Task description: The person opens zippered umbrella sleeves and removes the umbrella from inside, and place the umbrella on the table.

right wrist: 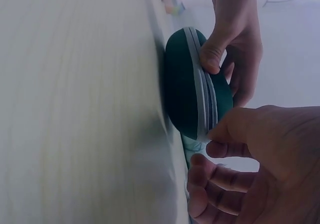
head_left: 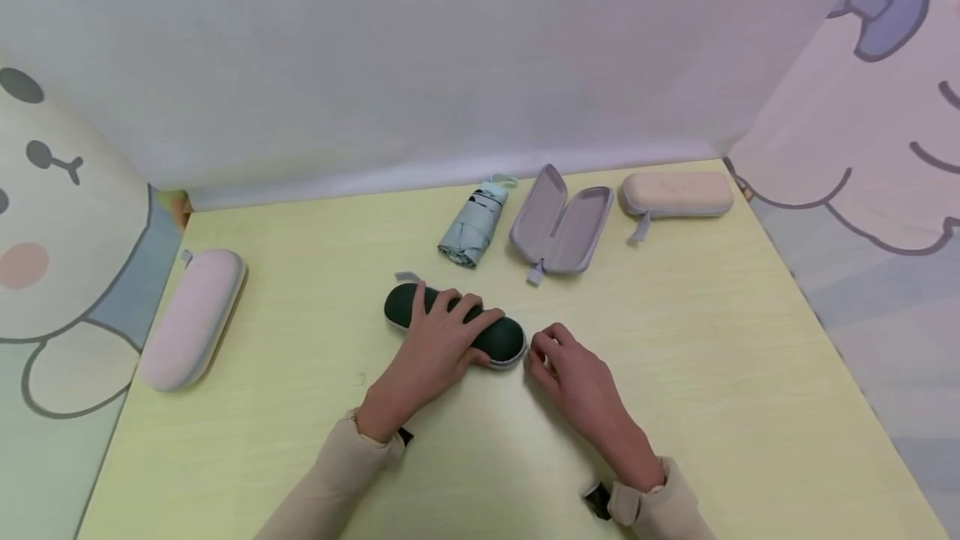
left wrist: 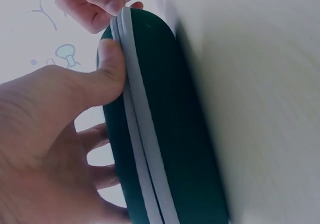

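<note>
A dark green zip-up glasses case (head_left: 501, 340) with a pale grey zipper band (left wrist: 142, 129) lies on the table in front of me. My left hand (head_left: 444, 340) grips it from above, fingers spread over the top and thumb against the near side by the zipper. At the case's right end, my right hand (head_left: 576, 373) pinches the zipper between thumb and index finger; the fingertips hide the pull. The right wrist view shows this pinch at the tip of the case (right wrist: 182, 83), with the other right fingers curled loosely below. A grey tab (head_left: 407, 277) sticks out at the far left end.
Behind the green case lie a folded light blue umbrella (head_left: 474, 225) and an opened lilac case (head_left: 577, 232). A peach case (head_left: 678, 193) sits at the back right, a pale pink case (head_left: 193, 319) at the left edge of the table (head_left: 750, 373). A curtain (head_left: 450, 57) hangs behind.
</note>
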Available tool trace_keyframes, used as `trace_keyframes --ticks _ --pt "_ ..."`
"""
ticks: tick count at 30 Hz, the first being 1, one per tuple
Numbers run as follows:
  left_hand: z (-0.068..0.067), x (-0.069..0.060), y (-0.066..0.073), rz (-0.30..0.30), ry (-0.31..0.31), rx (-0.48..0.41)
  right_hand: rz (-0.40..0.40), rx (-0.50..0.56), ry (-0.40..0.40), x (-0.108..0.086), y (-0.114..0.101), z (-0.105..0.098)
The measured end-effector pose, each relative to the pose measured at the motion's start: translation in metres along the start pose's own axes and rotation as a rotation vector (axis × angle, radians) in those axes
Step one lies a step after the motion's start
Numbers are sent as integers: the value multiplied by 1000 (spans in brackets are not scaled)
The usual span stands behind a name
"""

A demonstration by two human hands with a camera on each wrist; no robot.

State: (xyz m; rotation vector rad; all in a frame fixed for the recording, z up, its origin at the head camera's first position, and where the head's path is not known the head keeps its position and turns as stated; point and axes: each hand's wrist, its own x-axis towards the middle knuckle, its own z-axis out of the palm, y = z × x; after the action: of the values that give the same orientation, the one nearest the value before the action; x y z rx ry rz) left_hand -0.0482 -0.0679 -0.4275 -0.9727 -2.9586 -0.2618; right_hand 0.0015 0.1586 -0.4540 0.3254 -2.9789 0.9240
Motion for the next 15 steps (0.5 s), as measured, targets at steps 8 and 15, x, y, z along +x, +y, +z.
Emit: trace_keyframes --ticks 8,15 --pt "3 1 1 -3 3 15 -28 51 -22 -1 1 -1" --pt "11 -3 1 8 28 45 -67 244 -89 -2 11 0"
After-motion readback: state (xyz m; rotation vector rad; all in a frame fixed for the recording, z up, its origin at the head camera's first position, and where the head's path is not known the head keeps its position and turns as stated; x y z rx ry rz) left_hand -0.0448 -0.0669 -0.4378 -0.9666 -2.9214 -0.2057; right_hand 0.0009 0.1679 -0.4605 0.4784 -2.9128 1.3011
